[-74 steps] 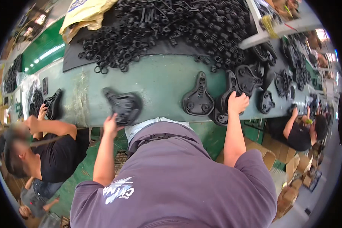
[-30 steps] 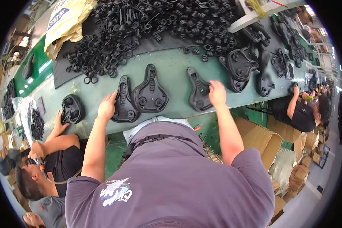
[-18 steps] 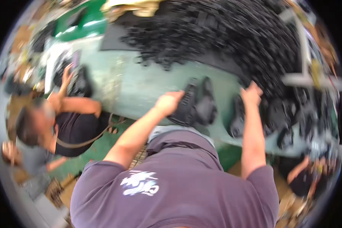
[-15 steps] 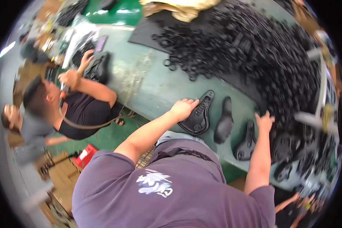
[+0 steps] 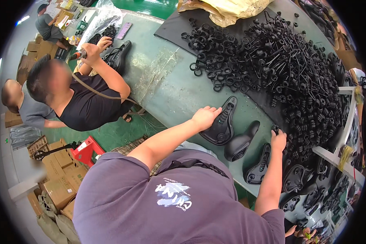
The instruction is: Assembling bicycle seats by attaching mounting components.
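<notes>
A black bicycle saddle point(image 5: 220, 129) lies underside up on the green-grey table. My left hand point(image 5: 206, 117) holds its left edge, fingers closed over the rim and the thumb hidden. My right hand point(image 5: 278, 141) pinches a small black ring-like part point(image 5: 275, 129) at the edge of the heap; its exact kind is too small to make out. Between my hands rests a second saddle point(image 5: 240, 143), tilted on its side. Another saddle point(image 5: 258, 166), underside up, is beside my right forearm.
A large heap of black rings, springs and rods point(image 5: 268, 57) covers the table's far right on a dark sheet. More saddles point(image 5: 293, 179) lie at right, near a white metal frame point(image 5: 333, 158). At left a co-worker point(image 5: 85, 97) holds a power driver point(image 5: 78, 55) over another saddle.
My right hand has closed its spread fingers on a small black part by the heap. The middle saddle now lies at a different tilt. My left hand stays on its saddle; the view has shifted.
</notes>
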`<action>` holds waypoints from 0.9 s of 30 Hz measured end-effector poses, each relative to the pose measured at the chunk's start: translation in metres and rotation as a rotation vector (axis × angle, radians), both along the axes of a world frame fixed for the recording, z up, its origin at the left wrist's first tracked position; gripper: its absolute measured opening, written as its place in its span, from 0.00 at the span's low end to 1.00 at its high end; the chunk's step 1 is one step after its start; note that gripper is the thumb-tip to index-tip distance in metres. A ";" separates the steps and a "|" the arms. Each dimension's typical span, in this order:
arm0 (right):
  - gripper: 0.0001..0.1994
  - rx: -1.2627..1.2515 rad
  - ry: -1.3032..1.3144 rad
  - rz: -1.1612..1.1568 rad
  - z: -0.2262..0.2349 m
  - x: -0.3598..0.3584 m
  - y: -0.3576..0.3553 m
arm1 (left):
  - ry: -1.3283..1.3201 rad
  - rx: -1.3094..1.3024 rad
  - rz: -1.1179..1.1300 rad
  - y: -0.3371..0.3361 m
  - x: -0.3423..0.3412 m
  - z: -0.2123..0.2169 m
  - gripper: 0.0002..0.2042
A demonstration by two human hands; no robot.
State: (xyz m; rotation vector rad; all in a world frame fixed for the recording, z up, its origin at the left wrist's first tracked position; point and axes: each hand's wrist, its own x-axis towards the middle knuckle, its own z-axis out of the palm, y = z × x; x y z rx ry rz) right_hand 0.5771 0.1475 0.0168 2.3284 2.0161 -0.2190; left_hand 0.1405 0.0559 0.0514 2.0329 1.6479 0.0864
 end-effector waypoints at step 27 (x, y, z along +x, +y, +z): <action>0.06 0.123 0.273 0.885 0.069 -0.222 -0.155 | -0.263 0.168 0.045 -0.061 -0.034 0.035 0.18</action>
